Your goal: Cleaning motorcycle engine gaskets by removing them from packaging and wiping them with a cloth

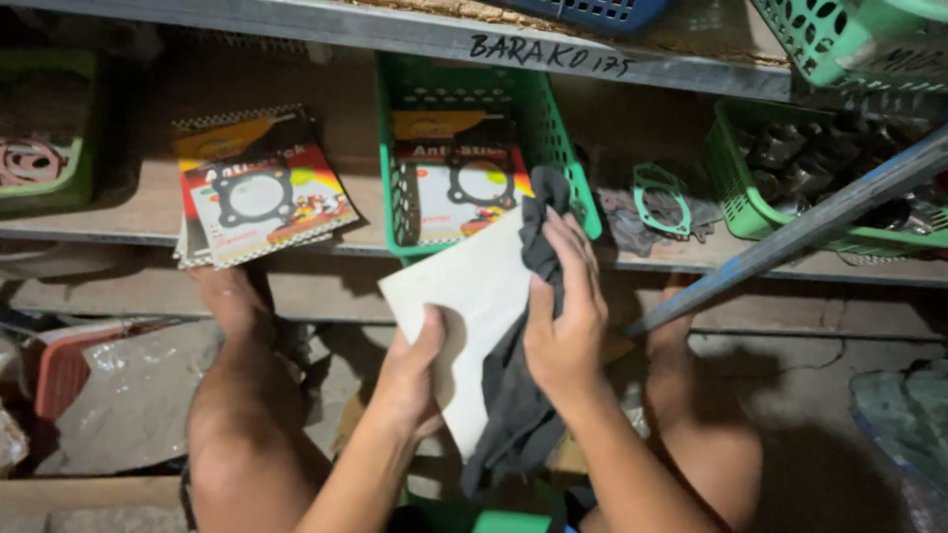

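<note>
- The scene is dim and warm-toned, lit mostly from in front of the person's fingers, where the shelf (296, 242) and the green basket (553, 128) appear brightest.
- The white card (474, 296), between the left hand (410, 380) and right hand (565, 316), is the palest patch, without harsh glare.
- Deep shadow fills the floor below the fingers and the far corners.
- The dark cloth (513, 405) loses detail.
- Edges look soft and slightly stretched; fine grain and mild blur run throughout.
</note>
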